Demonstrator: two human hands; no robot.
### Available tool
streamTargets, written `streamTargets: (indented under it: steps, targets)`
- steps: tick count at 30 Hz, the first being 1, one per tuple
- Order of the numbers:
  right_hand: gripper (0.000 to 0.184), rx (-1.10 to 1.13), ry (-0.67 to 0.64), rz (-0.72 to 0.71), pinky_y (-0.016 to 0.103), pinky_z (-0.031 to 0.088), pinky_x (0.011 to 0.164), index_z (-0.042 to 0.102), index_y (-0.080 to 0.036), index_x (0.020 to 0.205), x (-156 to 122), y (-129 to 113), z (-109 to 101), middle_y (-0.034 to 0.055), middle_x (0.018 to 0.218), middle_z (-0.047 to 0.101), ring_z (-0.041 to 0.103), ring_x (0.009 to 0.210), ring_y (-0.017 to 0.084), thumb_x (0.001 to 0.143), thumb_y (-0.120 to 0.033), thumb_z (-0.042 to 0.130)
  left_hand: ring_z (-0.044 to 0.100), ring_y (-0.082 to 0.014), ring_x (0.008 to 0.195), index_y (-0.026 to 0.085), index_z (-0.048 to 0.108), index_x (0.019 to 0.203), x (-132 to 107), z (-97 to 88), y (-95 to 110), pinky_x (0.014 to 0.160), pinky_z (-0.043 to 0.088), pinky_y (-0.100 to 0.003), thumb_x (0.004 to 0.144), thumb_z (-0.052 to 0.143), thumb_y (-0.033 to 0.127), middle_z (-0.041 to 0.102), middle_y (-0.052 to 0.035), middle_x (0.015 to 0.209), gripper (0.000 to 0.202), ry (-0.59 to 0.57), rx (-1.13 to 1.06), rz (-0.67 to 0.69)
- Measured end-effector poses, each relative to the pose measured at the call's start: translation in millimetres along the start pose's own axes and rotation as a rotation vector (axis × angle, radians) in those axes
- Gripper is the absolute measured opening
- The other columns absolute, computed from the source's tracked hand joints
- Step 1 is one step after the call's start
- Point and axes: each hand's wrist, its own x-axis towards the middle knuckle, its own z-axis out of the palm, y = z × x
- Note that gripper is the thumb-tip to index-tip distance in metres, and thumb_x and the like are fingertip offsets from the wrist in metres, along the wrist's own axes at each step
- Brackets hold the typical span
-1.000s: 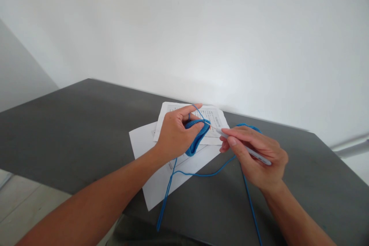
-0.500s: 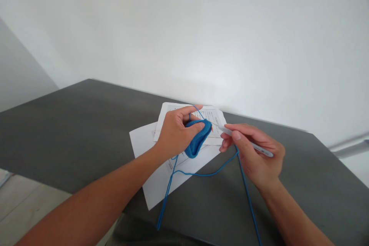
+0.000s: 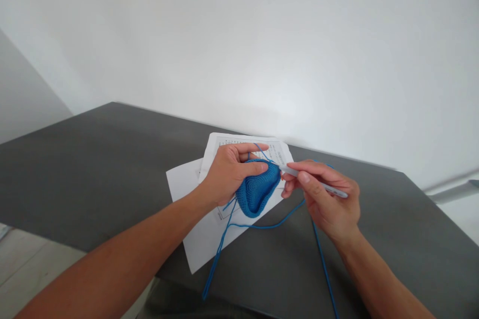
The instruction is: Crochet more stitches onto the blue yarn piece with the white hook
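My left hand (image 3: 228, 172) pinches a small round blue crochet piece (image 3: 257, 190) between thumb and fingers, with blue yarn looped over its index finger. My right hand (image 3: 325, 198) grips a white crochet hook (image 3: 313, 180) like a pencil, its tip at the top edge of the blue piece. Both hands hover above two white paper sheets (image 3: 194, 194) on the dark grey table (image 3: 93, 159). A strand of blue yarn (image 3: 269, 225) trails from the piece across the table toward me.
The upper sheet (image 3: 275, 148) carries printed text. The yarn hangs off the table's near edge at two places. A white wall stands behind the table. Pale floor (image 3: 22, 264) shows at the lower left.
The blue piece has turned in my left hand, so its round face now shows instead of its edge. My right hand has moved slightly left, bringing the hook closer to the piece.
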Motion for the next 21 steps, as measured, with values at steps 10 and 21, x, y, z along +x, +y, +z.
streamTargets:
  steps: [10,21]
  targets:
    - [0.021,-0.093,-0.051,-0.067,0.031,0.064,0.056,0.083,-0.026,0.109,2.7,-5.8,-7.5,0.0038,0.085,0.079,0.073,0.061,0.016,0.094,-0.016,0.072,0.069,-0.0129,0.06,0.008,0.077,0.108,1.8,-1.4,1.1,0.059,0.052,-0.023,0.057,0.093,0.015,0.078,-0.0044,0.073,0.054,0.027,-0.026,0.007]
    - [0.019,-0.2,-0.034,-0.106,0.032,0.062,0.058,0.083,-0.026,0.107,3.1,-9.0,-6.0,0.0032,0.079,0.079,0.073,0.059,0.016,0.094,-0.017,0.072,0.07,-0.0141,0.061,0.009,0.077,0.107,1.1,-2.1,1.5,0.059,0.053,-0.024,0.058,0.093,0.016,0.079,-0.0037,0.072,0.052,0.02,0.002,0.041]
